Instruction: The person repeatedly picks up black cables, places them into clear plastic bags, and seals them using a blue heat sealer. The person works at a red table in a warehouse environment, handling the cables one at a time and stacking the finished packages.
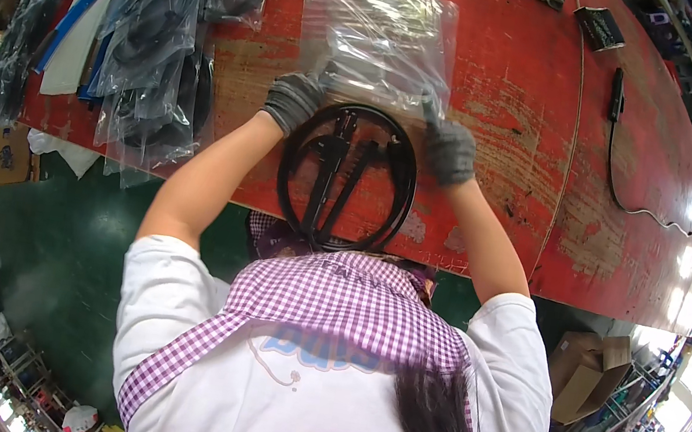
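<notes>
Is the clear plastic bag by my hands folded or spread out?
Spread out: the clear plastic bag shows as a wide sheet over the red table, your left hand and right hand at its near corners.

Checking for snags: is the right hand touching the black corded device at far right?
Apart. The head view shows red tabletop between the right hand and the black corded device.

A single head-worn fisheye view looks steeply down — close above the white shirt [284, 402] — and faces forward across the red surface [519, 55], the clear bag [379, 44] near upper centre.
</notes>
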`<state>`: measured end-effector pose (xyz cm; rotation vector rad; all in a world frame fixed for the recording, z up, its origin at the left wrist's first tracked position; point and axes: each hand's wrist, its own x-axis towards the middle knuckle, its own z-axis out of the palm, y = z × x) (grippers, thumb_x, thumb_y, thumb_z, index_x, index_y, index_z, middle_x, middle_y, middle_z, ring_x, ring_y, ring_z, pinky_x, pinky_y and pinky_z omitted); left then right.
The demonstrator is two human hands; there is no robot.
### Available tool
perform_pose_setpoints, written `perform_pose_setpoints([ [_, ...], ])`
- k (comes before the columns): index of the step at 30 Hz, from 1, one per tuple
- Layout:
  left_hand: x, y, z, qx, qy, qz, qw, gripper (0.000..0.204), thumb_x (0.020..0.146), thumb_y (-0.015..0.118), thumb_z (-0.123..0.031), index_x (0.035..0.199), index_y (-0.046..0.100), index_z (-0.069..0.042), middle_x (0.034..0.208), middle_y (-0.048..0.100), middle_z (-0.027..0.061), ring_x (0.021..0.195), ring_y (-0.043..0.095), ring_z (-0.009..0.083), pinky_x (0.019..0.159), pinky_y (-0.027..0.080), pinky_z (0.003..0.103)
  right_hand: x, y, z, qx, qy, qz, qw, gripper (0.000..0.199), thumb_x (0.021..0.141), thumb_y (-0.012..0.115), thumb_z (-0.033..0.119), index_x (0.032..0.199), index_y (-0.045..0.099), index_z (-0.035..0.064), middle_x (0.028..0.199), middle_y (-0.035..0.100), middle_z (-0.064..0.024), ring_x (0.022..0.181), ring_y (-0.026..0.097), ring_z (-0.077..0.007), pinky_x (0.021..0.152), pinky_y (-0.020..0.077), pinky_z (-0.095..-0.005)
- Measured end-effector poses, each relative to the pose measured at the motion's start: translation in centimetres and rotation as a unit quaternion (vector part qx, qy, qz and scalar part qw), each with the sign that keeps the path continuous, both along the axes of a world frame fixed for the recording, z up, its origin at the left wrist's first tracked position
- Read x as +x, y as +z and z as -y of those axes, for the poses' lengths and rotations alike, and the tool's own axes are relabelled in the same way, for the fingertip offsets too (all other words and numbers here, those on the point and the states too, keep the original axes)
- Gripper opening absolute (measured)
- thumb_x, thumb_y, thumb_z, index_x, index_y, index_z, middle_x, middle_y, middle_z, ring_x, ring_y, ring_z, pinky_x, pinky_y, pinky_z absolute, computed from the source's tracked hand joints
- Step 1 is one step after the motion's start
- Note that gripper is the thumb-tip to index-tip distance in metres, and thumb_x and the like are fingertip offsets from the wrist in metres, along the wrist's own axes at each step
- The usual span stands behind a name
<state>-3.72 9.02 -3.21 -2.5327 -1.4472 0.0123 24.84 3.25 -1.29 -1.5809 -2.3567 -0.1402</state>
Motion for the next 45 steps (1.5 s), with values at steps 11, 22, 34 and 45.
perform_pose_setpoints([
  [11,-6.7,-0.9,26.3,-0.151,0.087,0.135,0.975,0.039,0.081,0.051,-0.019,0.116,0.046,-0.002,0.074,0.057,0.0105,0.059,0.055,0.0197,0.051,0.047,0.03,-1.1,1.6,17.3,-0.212,0.21,0.007,0.954,0.05,0.081,0.048,0.019,0.129,0.038,0.0232,0.068,0.055,-0.0044,0.058,0.055,-0.019,0.047,0.0415,-0.0323],
  [22,-9.7,26.5,17.9,-0.089,0.047,0.551,0.829,0.017,0.082,0.047,-0.002,0.092,0.061,-0.002,0.061,0.051,-0.0013,0.054,0.049,0.0066,0.05,0.041,0.021,-2.8,25.9,4.8,-0.116,0.241,-0.286,0.92,0.031,0.071,0.059,0.004,0.101,0.062,0.0061,0.069,0.059,-0.0076,0.058,0.056,-0.0194,0.057,0.0451,-0.0277],
  [34,-19.0,34.3,0.2,0.352,0.222,0.335,0.845,0.017,0.085,0.051,-0.022,0.096,0.062,-0.015,0.08,0.063,0.0112,0.063,0.06,0.0244,0.059,0.047,0.034,-18.4,29.6,-15.9,0.141,0.204,-0.414,0.876,0.017,0.081,0.059,0.019,0.095,0.062,0.0085,0.073,0.062,-0.0078,0.063,0.058,-0.011,0.059,0.047,-0.0245],
  [45,-6.9,8.8,7.3,0.235,-0.045,-0.104,0.965,0.023,0.085,0.042,-0.013,0.105,0.051,-0.011,0.071,0.047,0.0037,0.057,0.046,0.0177,0.047,0.042,0.031,-3.3,10.5,-13.6,-0.024,0.086,-0.23,0.969,0.016,0.078,0.056,0.025,0.079,0.061,0.0102,0.075,0.061,-0.0147,0.071,0.059,-0.0325,0.063,0.0468,-0.0416],
])
